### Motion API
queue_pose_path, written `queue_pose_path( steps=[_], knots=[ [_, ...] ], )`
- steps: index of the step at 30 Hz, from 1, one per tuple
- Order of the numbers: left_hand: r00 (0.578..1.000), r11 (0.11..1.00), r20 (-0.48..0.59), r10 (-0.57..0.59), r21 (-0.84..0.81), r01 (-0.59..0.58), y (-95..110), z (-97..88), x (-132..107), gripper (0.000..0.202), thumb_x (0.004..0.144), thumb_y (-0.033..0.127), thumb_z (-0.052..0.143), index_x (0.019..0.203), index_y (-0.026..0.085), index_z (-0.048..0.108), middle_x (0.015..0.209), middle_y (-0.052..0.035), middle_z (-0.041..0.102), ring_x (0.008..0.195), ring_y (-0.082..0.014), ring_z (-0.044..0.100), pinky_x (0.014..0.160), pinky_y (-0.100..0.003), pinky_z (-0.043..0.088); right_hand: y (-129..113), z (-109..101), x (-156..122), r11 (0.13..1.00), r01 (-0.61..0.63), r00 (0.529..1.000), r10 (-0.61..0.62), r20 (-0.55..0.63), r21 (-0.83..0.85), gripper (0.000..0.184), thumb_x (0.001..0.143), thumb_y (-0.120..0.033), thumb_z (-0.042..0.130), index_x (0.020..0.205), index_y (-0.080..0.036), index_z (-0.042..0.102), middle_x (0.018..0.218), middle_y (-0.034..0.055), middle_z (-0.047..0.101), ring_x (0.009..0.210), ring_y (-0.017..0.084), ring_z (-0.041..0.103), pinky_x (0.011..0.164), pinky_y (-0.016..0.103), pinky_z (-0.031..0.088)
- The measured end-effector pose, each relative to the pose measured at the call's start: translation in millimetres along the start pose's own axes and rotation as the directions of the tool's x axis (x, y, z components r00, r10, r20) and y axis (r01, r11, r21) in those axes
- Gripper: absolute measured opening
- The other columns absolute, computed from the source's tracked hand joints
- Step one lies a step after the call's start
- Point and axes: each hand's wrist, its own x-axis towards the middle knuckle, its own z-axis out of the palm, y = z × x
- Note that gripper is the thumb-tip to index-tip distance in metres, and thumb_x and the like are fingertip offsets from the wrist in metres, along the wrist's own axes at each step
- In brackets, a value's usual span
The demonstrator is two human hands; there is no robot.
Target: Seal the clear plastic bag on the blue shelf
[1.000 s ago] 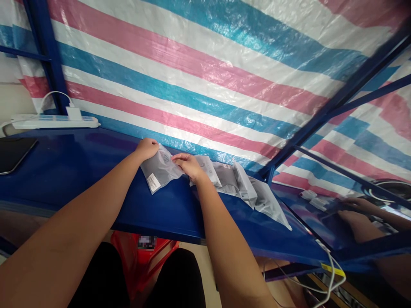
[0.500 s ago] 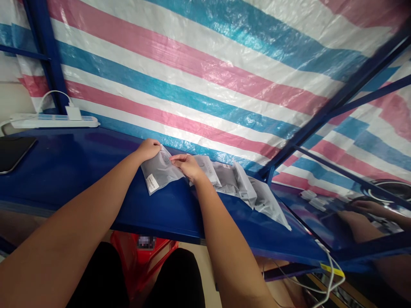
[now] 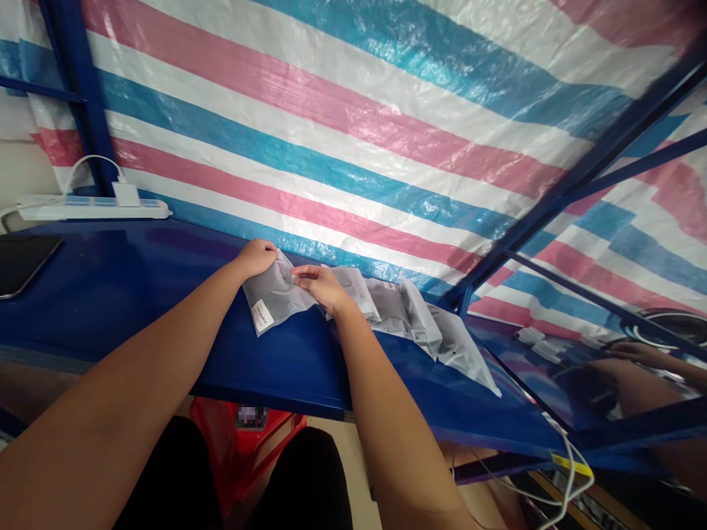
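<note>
Little has shifted since a second ago: both hands stay on the same plastic bag, which has slid a touch toward the left along the table, and the co-worker's hand at the far right has drawn back toward the frame edge. Now the left hand (image 3: 255, 257) has its grip closed on the upper left corner of the clear grey plastic bag (image 3: 275, 294), fingers curled over the edge, while the right hand (image 3: 320, 283) pinches the bag's upper right edge between thumb and fingertips. That bag lies flat on the blue table (image 3: 138, 294), near its back edge by the striped tarpaulin (image 3: 353, 125), with a small white label (image 3: 261, 316) showing at its lower left corner. What is inside it cannot be made out. Just beside the right hand, and partly under it, a row of similar bags (image 3: 420, 324) overlaps toward the right. At the table's far left lies a dark flat device (image 3: 22, 261), and behind it a white power strip (image 3: 91, 210) with a white plug and cable in it. Under the table, between the person's knees, sits something red (image 3: 243, 442). At the right, a co-worker's hand (image 3: 635, 352) rests on the neighbouring surface.
</note>
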Motion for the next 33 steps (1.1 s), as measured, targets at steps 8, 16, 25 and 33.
queue_pose_path(
  steps=[8,16,25,33],
  knots=[
    [1.000,1.000,-0.010,-0.017,0.006,0.017,-1.2,0.9,1.7,0.020,0.079,0.026,0.058,0.088,0.021,0.076,0.105,-0.0050,0.077,0.098,-0.0262,0.069,0.083,-0.031,0.051,1.2,0.6,0.0,1.000,-0.012,1.000,0.012,0.000,0.004,0.018,0.073,-0.019,0.072,0.091,-0.020,0.075,0.086,0.0015,0.071,0.077,0.013,0.061,0.075,0.025,0.050],
    [1.000,1.000,0.002,0.009,0.010,-0.009,-0.5,0.3,0.3,0.021,0.079,0.026,0.057,0.088,0.020,0.075,0.103,-0.0056,0.077,0.096,-0.0255,0.068,0.083,-0.030,0.051,5.8,-0.3,3.3,1.000,-0.013,1.000,0.013,-0.001,0.020,0.017,0.073,-0.018,0.073,0.089,-0.019,0.075,0.085,0.0012,0.070,0.077,0.013,0.062,0.076,0.026,0.050],
    [1.000,1.000,-0.007,0.004,0.012,-0.004,-2.3,2.1,2.9,0.022,0.078,0.028,0.058,0.088,0.021,0.076,0.105,-0.0059,0.077,0.098,-0.0264,0.068,0.085,-0.031,0.052,5.0,1.4,2.7,0.999,-0.033,0.999,0.033,-0.018,0.009,0.015,0.074,-0.019,0.072,0.088,-0.019,0.075,0.087,0.0023,0.072,0.081,0.015,0.064,0.077,0.027,0.051],
    [0.999,0.999,0.011,0.030,0.020,-0.031,-0.4,1.4,1.9,0.021,0.080,0.027,0.058,0.086,0.020,0.076,0.102,-0.0060,0.077,0.097,-0.0264,0.069,0.084,-0.031,0.052,3.8,3.4,2.8,0.999,-0.040,0.995,0.040,-0.093,0.006,0.015,0.074,-0.026,0.076,0.088,-0.020,0.077,0.087,0.0027,0.074,0.078,0.015,0.064,0.077,0.029,0.052]
  ],
)
